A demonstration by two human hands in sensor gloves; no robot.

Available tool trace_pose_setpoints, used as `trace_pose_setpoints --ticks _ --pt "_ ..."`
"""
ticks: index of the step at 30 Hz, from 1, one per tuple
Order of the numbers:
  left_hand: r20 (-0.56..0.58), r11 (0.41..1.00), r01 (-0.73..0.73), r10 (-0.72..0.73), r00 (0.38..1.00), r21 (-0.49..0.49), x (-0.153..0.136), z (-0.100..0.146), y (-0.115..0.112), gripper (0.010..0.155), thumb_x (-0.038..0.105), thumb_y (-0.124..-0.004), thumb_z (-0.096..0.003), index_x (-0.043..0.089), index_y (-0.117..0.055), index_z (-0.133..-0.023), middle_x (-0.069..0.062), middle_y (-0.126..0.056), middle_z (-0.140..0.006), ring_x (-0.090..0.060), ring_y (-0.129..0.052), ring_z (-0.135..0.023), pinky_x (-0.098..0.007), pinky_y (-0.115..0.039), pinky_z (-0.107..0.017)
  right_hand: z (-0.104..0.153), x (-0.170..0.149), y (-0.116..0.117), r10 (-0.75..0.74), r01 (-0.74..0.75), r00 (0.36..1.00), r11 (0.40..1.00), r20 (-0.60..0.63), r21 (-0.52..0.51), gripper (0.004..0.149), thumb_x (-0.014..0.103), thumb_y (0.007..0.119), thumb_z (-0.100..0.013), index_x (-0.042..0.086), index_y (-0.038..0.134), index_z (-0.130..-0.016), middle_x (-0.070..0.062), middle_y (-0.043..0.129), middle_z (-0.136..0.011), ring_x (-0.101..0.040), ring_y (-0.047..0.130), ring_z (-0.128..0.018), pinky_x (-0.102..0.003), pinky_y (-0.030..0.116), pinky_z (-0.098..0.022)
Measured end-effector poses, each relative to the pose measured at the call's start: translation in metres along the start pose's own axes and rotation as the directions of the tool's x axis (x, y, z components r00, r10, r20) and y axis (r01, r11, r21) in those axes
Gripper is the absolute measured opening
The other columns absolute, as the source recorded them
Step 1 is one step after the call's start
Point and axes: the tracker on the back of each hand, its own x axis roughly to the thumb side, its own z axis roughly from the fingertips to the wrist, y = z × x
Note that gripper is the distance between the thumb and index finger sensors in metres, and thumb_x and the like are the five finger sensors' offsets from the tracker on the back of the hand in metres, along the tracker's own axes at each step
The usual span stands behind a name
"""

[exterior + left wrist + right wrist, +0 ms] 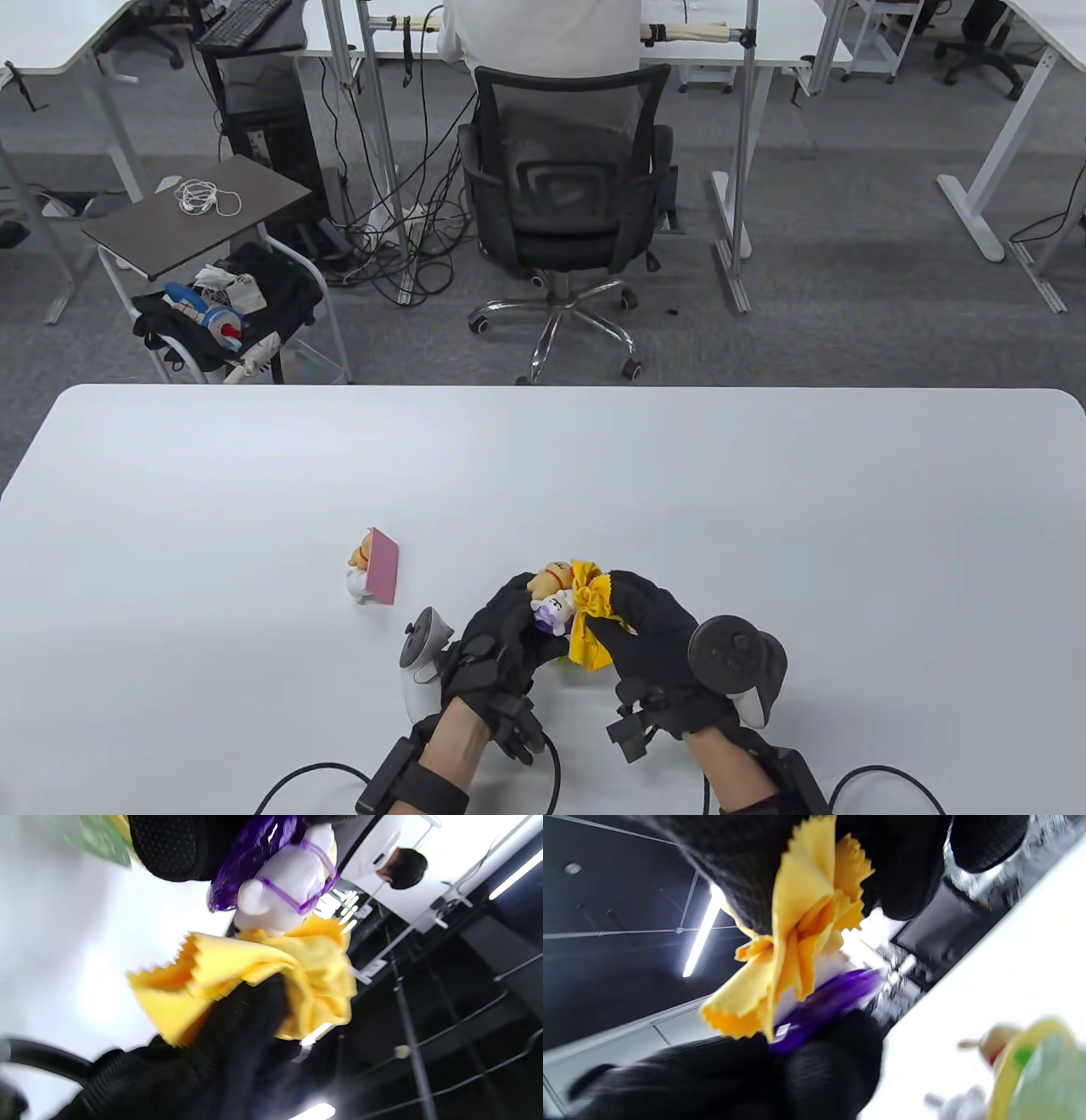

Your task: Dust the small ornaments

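Left hand (501,637) curls round a small figurine (553,598), white body with purple parts and a tan head, held up off the worktop (764,509) near its front edge, about mid-width. Right hand (657,645) pinches a bunched yellow cloth (590,615) with a zigzag edge, pressed against the figurine's right side. Both hands clenched on their things, trackers on their backs. Left wrist view shows what the table view hides: figurine's white torso (292,878) with thin purple straps and a shiny purple piece under the gloved fingers (169,844), cloth (271,984) touching the torso from below. Right wrist view: cloth (801,925) fanned out from between the fingers (903,866), purple part (831,1001) just behind it, blurred; also a blurred green-yellow thing (1039,1073) at the bottom right corner, cannot tell what it is. Only the table view shows a second figurine (363,570) on the worktop, left of the hands and apart from them, tan head, white body, with a pink card (383,567) touching its right side. Beyond the far edge: an office chair (564,212) with a seated person, back turned, and a small cart (229,289) whose lower shelf holds a heap of stuff, items unclear; white earphones (204,197) lie on its top.
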Motion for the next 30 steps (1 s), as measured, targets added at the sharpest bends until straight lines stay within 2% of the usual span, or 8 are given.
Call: trace_pose_setpoints --ticks 3,7,12,15,18,23,26,30 --pt "0.035 0.994 0.106 -0.107 0.994 0.032 0.008 0.002 -0.004 0.06 0.039 -0.065 -0.0603 0.016 -0.035 -0.107 -0.013 -0.073 -0.1 -0.034 -0.078 -0.087 -0.037 -0.082 -0.06 -0.002 -0.009 0.004 -0.084 0.089 0.993 0.995 -0.078 0.056 0.048 0.032 0.082 -0.05 0.017 0.074 -0.095 -0.024 0.075 -0.097 -0.043 0.091 -0.078 -0.059 0.074 -0.06" --pt "0.142 0.982 0.169 -0.156 0.977 -0.084 0.018 -0.003 -0.016 0.067 0.034 -0.07 -0.059 0.018 -0.025 -0.107 -0.016 -0.058 -0.109 -0.038 -0.064 -0.098 -0.042 -0.075 -0.068 -0.002 -0.023 -0.003 -0.307 0.3 0.933 0.952 -0.185 -0.066 0.049 0.032 0.081 -0.05 0.014 0.073 -0.094 -0.023 0.083 -0.088 -0.029 0.104 -0.058 -0.05 0.085 -0.048" --pt "0.252 0.882 0.471 -0.456 0.854 -0.003 0.029 0.001 -0.028 0.071 0.035 -0.073 -0.058 0.026 -0.023 -0.108 -0.006 -0.059 -0.111 -0.03 -0.068 -0.093 -0.043 -0.071 -0.068 0.0 -0.027 -0.005 -0.457 0.448 0.851 0.889 -0.258 -0.097 0.049 0.031 0.082 -0.05 0.011 0.074 -0.094 -0.024 0.083 -0.086 -0.025 0.105 -0.05 -0.049 0.086 -0.045" --pt "0.291 0.854 0.516 -0.512 0.809 0.069 0.04 0.007 -0.027 0.067 0.033 -0.075 -0.0565 0.024 -0.033 -0.108 -0.008 -0.068 -0.107 -0.029 -0.073 -0.087 -0.045 -0.071 -0.066 -0.003 -0.021 -0.007 -0.374 0.377 0.899 0.926 -0.226 -0.03 0.048 0.031 0.083 -0.05 0.012 0.075 -0.094 -0.024 0.086 -0.084 -0.028 0.104 -0.05 -0.051 0.084 -0.046" --pt "0.288 0.8 0.589 -0.594 0.751 0.113 0.05 0.008 -0.025 0.066 0.03 -0.078 -0.0548 0.02 -0.041 -0.108 -0.013 -0.074 -0.103 -0.032 -0.076 -0.081 -0.049 -0.07 -0.062 -0.001 -0.008 -0.015 -0.075 0.072 0.996 0.995 -0.049 -0.064 0.047 0.032 0.087 -0.048 0.018 0.081 -0.092 -0.016 0.089 -0.081 -0.027 0.1 -0.052 -0.053 0.08 -0.05" --pt "0.218 0.619 0.776 -0.78 0.587 0.124 0.046 0.007 -0.034 0.065 0.03 -0.08 -0.0523 0.017 -0.046 -0.107 -0.017 -0.078 -0.098 -0.033 -0.078 -0.077 -0.051 -0.071 -0.059 0.005 0.019 -0.002 0.193 -0.19 0.964 0.981 0.181 -0.032 0.046 0.034 0.092 -0.045 0.022 0.087 -0.089 -0.012 0.088 -0.079 -0.026 0.096 -0.052 -0.055 0.078 -0.052" --pt "0.253 0.573 0.815 -0.804 0.539 0.087 0.043 0.007 -0.042 0.063 0.026 -0.079 -0.0509 0.018 -0.05 -0.106 -0.016 -0.08 -0.097 -0.033 -0.077 -0.077 -0.052 -0.07 -0.059 0.007 0.023 0.002 0.376 -0.368 0.907 0.927 0.189 -0.076 0.045 0.036 0.09 -0.045 0.023 0.087 -0.088 -0.009 0.088 -0.077 -0.024 0.095 -0.051 -0.054 0.078 -0.052" --pt "0.292 0.606 0.795 -0.765 0.574 0.026 0.043 0.007 -0.046 0.062 0.027 -0.08 -0.0506 0.018 -0.052 -0.106 -0.016 -0.081 -0.096 -0.032 -0.077 -0.075 -0.05 -0.069 -0.058 0.001 0.015 -0.011 0.299 -0.285 0.949 0.949 0.098 -0.138 0.045 0.033 0.088 -0.046 0.018 0.086 -0.089 -0.012 0.088 -0.075 -0.025 0.094 -0.048 -0.054 0.078 -0.05"
